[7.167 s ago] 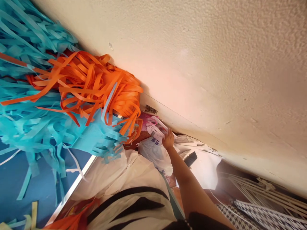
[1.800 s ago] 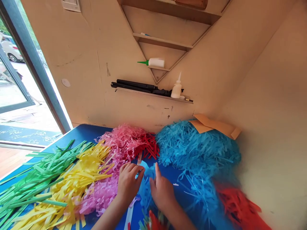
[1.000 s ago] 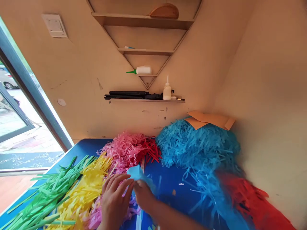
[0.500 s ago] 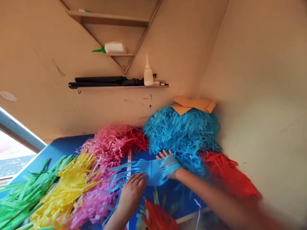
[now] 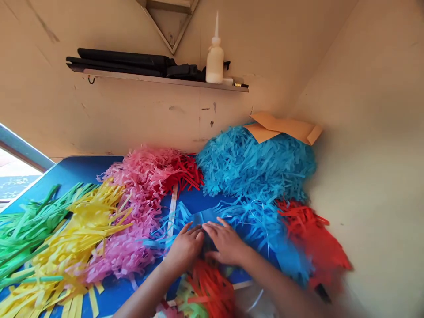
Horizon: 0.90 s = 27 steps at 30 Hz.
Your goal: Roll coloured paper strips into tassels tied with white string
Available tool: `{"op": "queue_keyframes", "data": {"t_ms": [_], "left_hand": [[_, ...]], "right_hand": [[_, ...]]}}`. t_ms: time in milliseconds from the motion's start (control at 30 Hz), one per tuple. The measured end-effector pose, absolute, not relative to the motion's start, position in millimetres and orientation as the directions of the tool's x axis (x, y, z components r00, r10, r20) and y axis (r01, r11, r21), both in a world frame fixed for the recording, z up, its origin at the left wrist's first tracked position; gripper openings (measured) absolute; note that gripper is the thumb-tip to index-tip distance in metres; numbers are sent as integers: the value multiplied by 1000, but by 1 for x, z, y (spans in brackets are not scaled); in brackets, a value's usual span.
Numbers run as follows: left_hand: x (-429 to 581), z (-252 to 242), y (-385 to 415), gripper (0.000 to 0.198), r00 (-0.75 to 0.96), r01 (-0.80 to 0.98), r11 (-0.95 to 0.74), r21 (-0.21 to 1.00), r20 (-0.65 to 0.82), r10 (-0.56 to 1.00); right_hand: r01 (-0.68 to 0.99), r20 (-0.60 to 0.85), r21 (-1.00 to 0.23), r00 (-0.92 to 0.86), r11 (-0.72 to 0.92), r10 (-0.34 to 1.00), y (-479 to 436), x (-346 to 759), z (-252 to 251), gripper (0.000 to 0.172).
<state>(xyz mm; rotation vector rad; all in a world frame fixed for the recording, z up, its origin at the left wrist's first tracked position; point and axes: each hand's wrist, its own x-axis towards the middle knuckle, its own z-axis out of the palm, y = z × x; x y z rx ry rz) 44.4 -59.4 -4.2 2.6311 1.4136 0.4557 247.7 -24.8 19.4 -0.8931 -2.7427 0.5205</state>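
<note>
A blue tissue paper strip (image 5: pixel 207 215) with fringed ends lies across the blue table, its cut strands spreading to both sides. My left hand (image 5: pixel 186 247) rests palm down at the strip's near edge, fingers extended forward and close together. Beside it, my right hand (image 5: pixel 227 244) lies over the same edge with its fingers stretched and the thumb apart. The two hands' fingertips nearly meet at the middle of the paper. The part of the strip under my palms is hidden.
Blue shredded tissue (image 5: pixel 255 165) is heaped behind, with orange paper (image 5: pixel 285 127) on top. Pink fringe (image 5: pixel 145 172), yellow fringe (image 5: pixel 86 225) and green fringe (image 5: pixel 43 225) lie left; red tissue (image 5: pixel 318 238) lies right. A glue bottle (image 5: pixel 215 62) stands on the wall shelf (image 5: pixel 142 78).
My right hand has come out of the blue strands and moved left and nearer, beside my left hand. The paper's near edge is now under both hands. The view has tilted downward.
</note>
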Motion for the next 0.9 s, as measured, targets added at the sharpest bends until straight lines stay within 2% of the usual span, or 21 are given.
{"op": "queue_keyframes", "data": {"t_ms": [100, 167, 233, 300, 367, 433, 500, 600, 767, 900], "left_hand": [[30, -7, -63, 23, 512, 789, -555, 263, 219, 831], [27, -6, -64, 22, 493, 791, -550, 270, 250, 833], [30, -1, -62, 20, 480, 800, -540, 263, 259, 838], [36, 5, -60, 21, 471, 819, -521, 239, 236, 850], [40, 11, -58, 20, 452, 838, -492, 235, 204, 868], [41, 14, -57, 21, 399, 857, -429, 287, 157, 903], [39, 15, -54, 28, 308, 881, -312, 354, 71, 949], [36, 15, -44, 19, 171, 915, -141, 377, -45, 984], [40, 12, -24, 33, 5, 952, 26, 305, -100, 995], [44, 10, -16, 33, -38, 964, 70, 255, -126, 991]], "right_hand": [[735, 18, -294, -634, 610, 773, -10, 266, 20, 76], [767, 51, -262, -595, 586, 802, -10, 275, 28, 73], [667, 100, -293, -691, 685, 716, -16, 271, 32, 71], [579, 109, -345, -757, 738, 644, -21, 257, 29, 61], [613, 65, -391, -725, 686, 686, -20, 244, 22, 43], [675, 6, -437, -659, 594, 752, -11, 241, 15, 24], [689, -34, -484, -631, 540, 775, 2, 245, 13, 16], [703, -63, -515, -603, 491, 796, 19, 249, 11, 15], [757, -88, -485, -539, 437, 838, 37, 234, 3, 17], [812, -96, -424, -480, 401, 872, 47, 225, -1, 22]]}}
